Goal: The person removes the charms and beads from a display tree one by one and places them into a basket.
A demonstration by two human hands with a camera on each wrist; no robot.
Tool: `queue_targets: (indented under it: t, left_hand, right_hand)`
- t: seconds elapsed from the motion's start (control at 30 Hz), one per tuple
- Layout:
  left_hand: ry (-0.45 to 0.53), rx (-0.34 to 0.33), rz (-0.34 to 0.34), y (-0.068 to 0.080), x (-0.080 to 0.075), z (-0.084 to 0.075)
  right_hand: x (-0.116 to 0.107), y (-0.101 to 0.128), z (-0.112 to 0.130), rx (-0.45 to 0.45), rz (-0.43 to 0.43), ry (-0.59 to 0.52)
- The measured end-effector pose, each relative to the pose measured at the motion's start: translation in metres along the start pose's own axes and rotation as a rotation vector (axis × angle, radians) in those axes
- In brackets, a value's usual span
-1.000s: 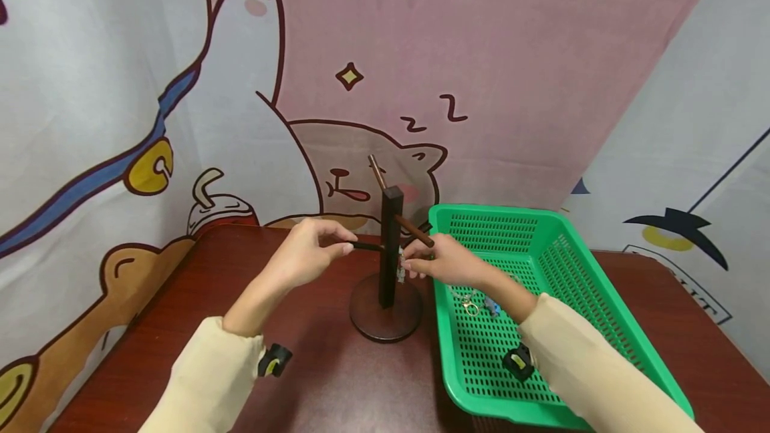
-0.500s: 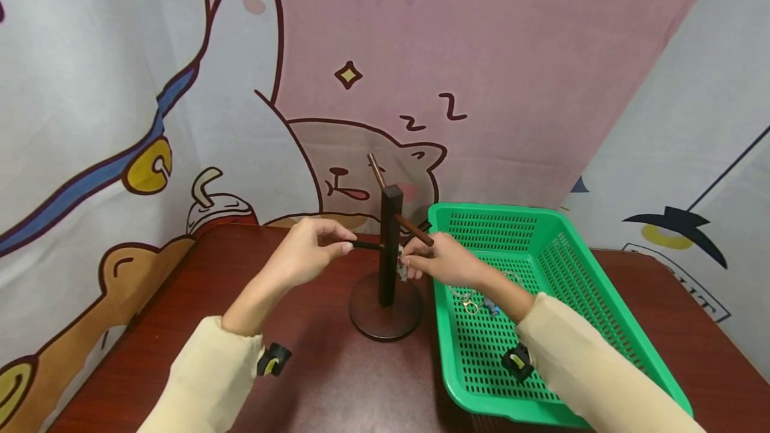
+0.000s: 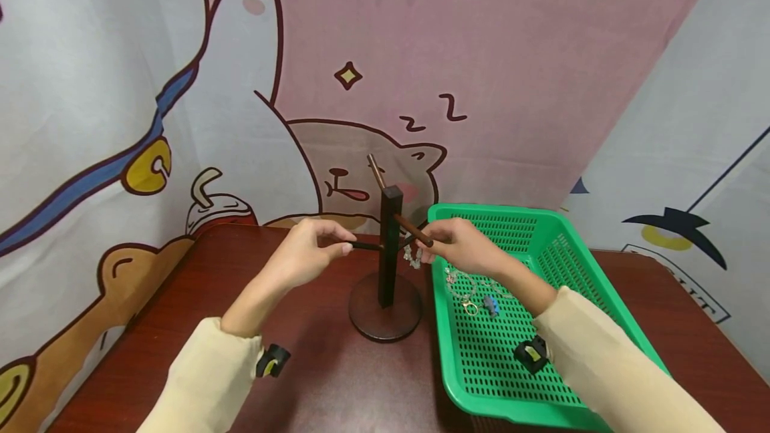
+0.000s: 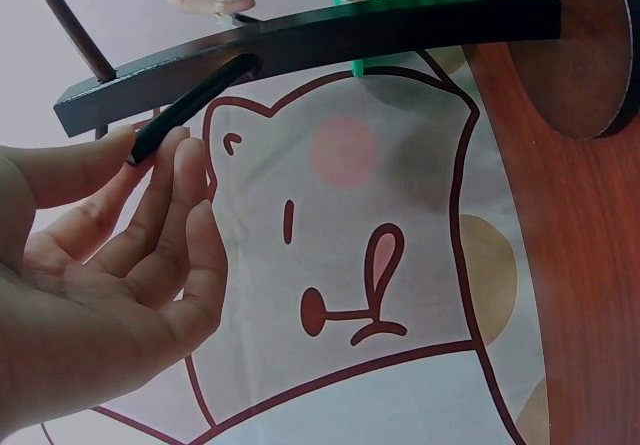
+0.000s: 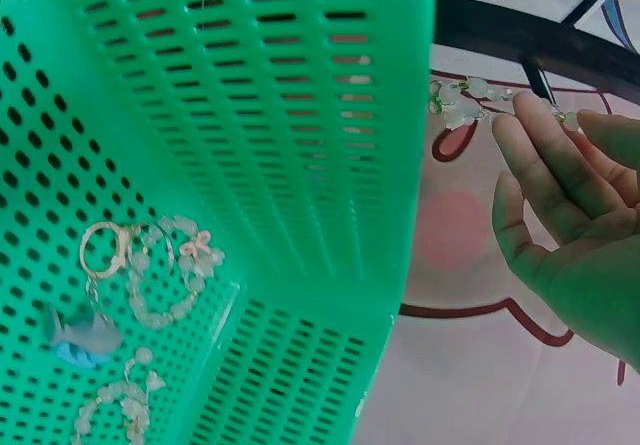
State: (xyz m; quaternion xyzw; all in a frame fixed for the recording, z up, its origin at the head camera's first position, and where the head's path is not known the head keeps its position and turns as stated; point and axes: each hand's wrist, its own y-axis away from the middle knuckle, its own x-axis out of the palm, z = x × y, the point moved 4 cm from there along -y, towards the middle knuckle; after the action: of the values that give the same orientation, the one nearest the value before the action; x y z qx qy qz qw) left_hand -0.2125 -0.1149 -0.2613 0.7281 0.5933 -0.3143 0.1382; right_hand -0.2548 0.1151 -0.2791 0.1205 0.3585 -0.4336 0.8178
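Bead bracelet (image 3: 414, 256) hangs off the right hand (image 3: 463, 249), just right of the stand's dark post (image 3: 390, 246) and under the brown right-side peg (image 3: 415, 231), above the gap btw. stand base and basket. In the right wrist view the pale beads (image 5: 462, 101) drape from the fingertips (image 5: 535, 125), a pinch grip on the strand; whether the loop already sits over the peg can't be told.

Handling, as a guess: v. light, limp, no stiffness of its own — it sags and swings from wherever it's pinched. Beads look smooth, likely slippery, and the cord prob. thin, so a hard tug is the risk, esp. if it snags on the peg tip. Best hold: pinch two spots w/ thumb + forefinger so the loop stays open, not one bead.

Left hand (image 3: 303, 254) pinches the tip of the black left-side peg (image 3: 365, 245); left wrist view shows fingers (image 4: 160, 190) and thumb closing on the peg end (image 4: 190, 105), which steadies the stand.

Stand's round base (image 3: 385, 306) sits on the dark red counter (image 3: 325, 379). Green basket (image 3: 544, 226) is touching or just beside the base, on the right; inside lie more bead strands (image 5: 165, 275), a gold key ring (image 5: 103, 248) and a small blue charm (image 5: 80, 333). Cartoon cat cloth (image 3: 337, 152) hangs behind.
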Motion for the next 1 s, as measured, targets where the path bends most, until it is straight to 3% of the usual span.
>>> queue_targets:
  t: [0.57,1.0]
  left_hand:
    - [0.022,-0.004,0.001,0.001,0.001,0.001]
    - [0.021,0.01,-0.008,0.001,0.001,0.002]
  right_hand:
    - [-0.041,0.017,-0.005,0.01,-0.111,0.075]
    - [-0.054,0.044,-0.033,0.072,-0.127,0.126]
